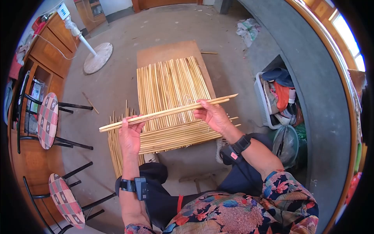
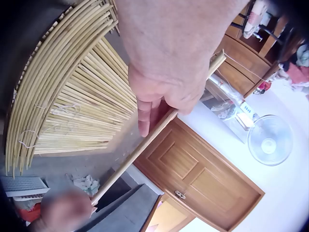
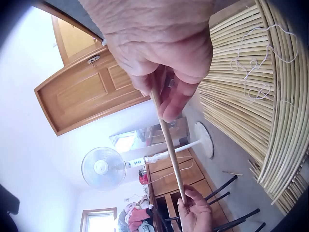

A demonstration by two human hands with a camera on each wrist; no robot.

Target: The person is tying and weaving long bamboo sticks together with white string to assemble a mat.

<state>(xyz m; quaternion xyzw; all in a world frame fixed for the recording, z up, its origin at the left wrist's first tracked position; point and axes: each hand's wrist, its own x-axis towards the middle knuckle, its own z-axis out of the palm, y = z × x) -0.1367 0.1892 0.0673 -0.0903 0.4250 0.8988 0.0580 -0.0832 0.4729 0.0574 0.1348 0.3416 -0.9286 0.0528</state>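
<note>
Two pale reed stalks lie side by side, held up across the front of the body. My left hand pinches them near their left end, and my right hand pinches them near the pointed right end. Below the hands, a layer of lengthwise stalks rests on a brown board. Across its near end runs a band of crosswise stalks. Thin white string trails loosely over the stalks in the right wrist view.
More loose stalks lie left of the board. Two checked stools and a fan base stand to the left. On the right, a white basket holds shoes and cloth beneath a grey ledge.
</note>
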